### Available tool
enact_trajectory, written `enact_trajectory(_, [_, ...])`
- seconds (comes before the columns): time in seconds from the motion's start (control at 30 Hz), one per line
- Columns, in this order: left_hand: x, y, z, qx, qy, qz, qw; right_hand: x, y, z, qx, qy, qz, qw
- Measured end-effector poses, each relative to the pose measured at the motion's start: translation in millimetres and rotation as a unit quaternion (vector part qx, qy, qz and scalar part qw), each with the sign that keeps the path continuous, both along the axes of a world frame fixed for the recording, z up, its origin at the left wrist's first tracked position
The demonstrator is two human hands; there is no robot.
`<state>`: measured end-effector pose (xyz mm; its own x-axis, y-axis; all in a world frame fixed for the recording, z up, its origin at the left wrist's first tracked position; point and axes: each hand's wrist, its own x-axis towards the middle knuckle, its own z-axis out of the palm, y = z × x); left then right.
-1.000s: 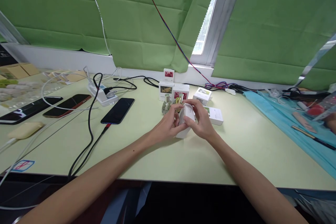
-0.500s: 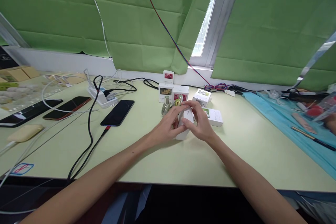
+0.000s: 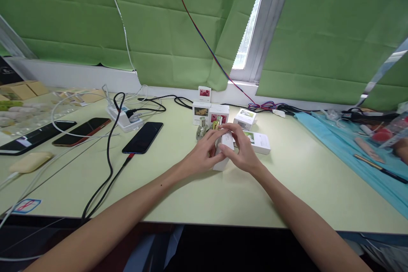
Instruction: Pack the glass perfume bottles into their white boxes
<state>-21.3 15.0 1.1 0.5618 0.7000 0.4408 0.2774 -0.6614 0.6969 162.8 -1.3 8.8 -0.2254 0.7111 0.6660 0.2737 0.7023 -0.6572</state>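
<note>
Both of my hands are closed around a small white box (image 3: pixel 227 141) that stands upright on the table. My left hand (image 3: pixel 205 148) grips its left side, with the thumb across the near face. At its top and right side is my right hand (image 3: pixel 244 151), thumb over the upper edge. Just behind my left hand stand small glass bottles, one with a silver top (image 3: pixel 202 123) and one with a gold top (image 3: pixel 216 124), partly hidden by my fingers. Further back, white boxes with printed pictures (image 3: pixel 201 112) are stacked; another white box (image 3: pixel 262 143) lies flat to the right.
To the left are a black phone (image 3: pixel 143 137) on a cable, a white power strip (image 3: pixel 127 123) and more phones (image 3: pixel 82 131). Black cables cross the table. On the right lies a blue sheet (image 3: pixel 344 144) with a pen (image 3: pixel 379 168); a person's hand (image 3: pixel 400 149) shows at the edge.
Almost nothing differs. My hands stay around the white box, which has tilted or shifted very slightly.
</note>
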Motion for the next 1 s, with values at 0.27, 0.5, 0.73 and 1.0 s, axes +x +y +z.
enact_trajectory(0.27, [-1.0, 0.1, 1.0, -0.005, 0.005, 0.001, 1.000, -0.4, -0.6, 1.1, 0.000, -0.008, -0.001, 1.000])
enact_trajectory(0.5, [-1.6, 0.7, 0.8, -0.003, 0.004, -0.003, 1.000, -1.8, -1.8, 4.0, -0.003, -0.022, -0.009, 1.000])
enact_trajectory(0.73, [-2.9, 2.8, -1.0, 0.017, 0.000, 0.000, 1.000, -0.7, -2.4, 3.3, -0.014, -0.029, -0.007, 0.999])
enact_trajectory(1.0, [-6.6, 4.4, -0.4, 0.025, -0.010, -0.016, 1.000, 0.6, -2.1, 2.6, -0.014, -0.035, 0.006, 0.999])
